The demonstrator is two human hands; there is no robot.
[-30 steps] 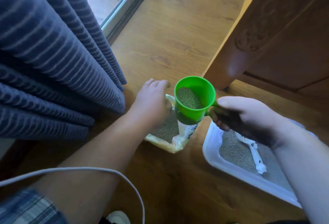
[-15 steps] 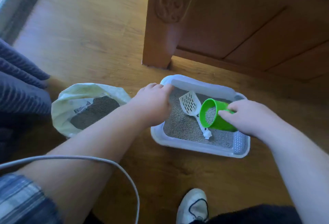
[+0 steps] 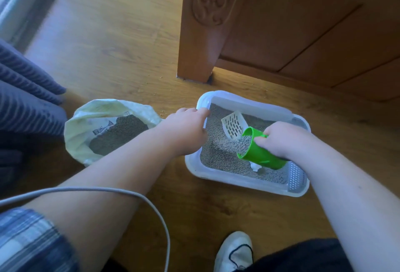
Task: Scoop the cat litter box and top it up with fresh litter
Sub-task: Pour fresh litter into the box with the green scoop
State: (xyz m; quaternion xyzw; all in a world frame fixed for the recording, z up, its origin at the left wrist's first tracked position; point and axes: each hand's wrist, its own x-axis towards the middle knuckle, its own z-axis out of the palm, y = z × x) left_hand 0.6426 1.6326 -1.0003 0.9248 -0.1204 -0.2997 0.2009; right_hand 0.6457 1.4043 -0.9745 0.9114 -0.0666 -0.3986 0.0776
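Head view: green cup (image 3: 258,156) juts leftward from right hand (image 3: 285,139).

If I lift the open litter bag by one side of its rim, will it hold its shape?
The litter bag would probably sag: its thin rim looks crumpled and folded outward. It is likely heavy for its size, since granules show across most of the opening. With the mouth wide open, a one-sided lift might spill them.
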